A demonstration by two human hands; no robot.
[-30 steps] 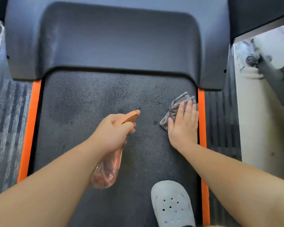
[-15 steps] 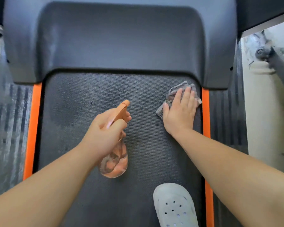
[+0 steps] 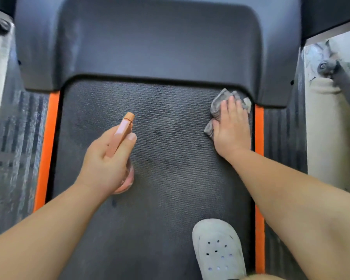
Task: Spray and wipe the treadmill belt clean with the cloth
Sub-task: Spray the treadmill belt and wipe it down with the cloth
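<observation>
At the treadmill belt's (image 3: 170, 178) front right corner, my right hand (image 3: 231, 128) presses the cloth (image 3: 218, 102) flat, fingers straight and together. Left hand (image 3: 105, 162) curled round the spray bottle (image 3: 122, 130), above belt centre-left.

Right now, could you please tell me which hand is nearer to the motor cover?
Right. The right hand presses the cloth just short of the motor cover; the left hand, gripping the bottle, is farther back over the belt.
</observation>
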